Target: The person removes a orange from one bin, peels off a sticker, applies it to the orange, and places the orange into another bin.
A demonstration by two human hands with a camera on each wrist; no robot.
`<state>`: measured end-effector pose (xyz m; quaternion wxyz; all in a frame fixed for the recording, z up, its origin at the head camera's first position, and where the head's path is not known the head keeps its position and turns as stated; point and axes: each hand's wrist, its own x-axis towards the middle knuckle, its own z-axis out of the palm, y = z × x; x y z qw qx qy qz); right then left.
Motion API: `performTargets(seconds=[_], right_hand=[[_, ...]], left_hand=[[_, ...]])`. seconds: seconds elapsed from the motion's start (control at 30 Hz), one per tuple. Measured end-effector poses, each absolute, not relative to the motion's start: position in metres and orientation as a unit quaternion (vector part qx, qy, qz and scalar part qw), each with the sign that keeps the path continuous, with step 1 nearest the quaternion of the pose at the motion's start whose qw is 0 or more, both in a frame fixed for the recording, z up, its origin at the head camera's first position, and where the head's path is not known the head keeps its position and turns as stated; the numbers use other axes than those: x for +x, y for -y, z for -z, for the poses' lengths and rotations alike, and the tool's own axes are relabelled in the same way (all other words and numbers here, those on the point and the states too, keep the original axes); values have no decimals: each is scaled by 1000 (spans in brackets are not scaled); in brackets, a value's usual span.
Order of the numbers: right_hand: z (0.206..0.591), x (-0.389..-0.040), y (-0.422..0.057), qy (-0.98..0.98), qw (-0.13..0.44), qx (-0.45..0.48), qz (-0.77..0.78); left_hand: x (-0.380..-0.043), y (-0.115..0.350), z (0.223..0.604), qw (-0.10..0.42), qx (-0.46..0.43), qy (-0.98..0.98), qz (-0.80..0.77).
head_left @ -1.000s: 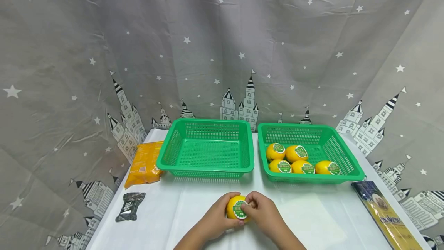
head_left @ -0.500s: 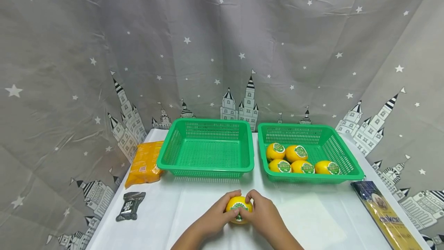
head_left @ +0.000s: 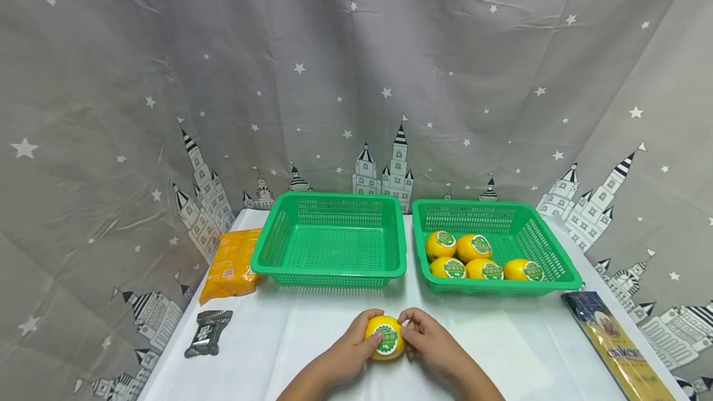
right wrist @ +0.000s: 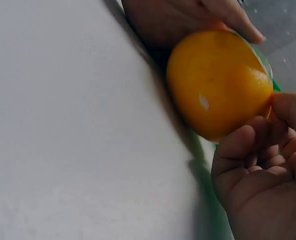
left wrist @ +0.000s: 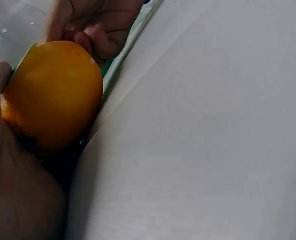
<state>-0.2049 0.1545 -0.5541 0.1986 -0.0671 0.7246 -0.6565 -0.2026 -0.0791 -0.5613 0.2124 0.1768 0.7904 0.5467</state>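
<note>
In the head view, an orange [head_left: 384, 349] with a round green-and-white sticker [head_left: 388, 338] is held between both hands, low over the front of the table. My left hand [head_left: 351, 348] grips its left side, the thumb lying across the sticker. At the right edge, my right hand [head_left: 431, 342] touches the fruit with curled fingers and thumb, close to the sticker's rim. In the right wrist view, the thumb and index finger meet the orange [right wrist: 218, 82] at that rim. Whether they pinch the sticker itself, I cannot tell.
A green basket [head_left: 337, 271] stands behind the hands. Right of it, another green basket [head_left: 548, 243] holds several stickered oranges [head_left: 475, 246]. An orange packet [head_left: 231, 265] and a small black packet [head_left: 208, 333] lie left; a dark-and-gold bag [head_left: 618, 345] lies at the right edge.
Both thumbs pressed the sticker half a second ago. The right thumb has since moved off its face to the right edge, and the orange has turned slightly.
</note>
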Motion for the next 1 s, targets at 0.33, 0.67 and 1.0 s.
performTargets(seconds=[0.33, 0.67, 1.0], right_hand=[[562, -206, -149, -736, 182, -64, 649], [566, -205, -150, -718, 203, -40, 664], [570, -210, -151, -703, 212, -35, 678]], left_hand=[[-203, 80, 560, 201, 191, -800, -532], [-207, 77, 562, 213, 177, -791, -546], [-209, 74, 558, 223, 161, -777, -567]])
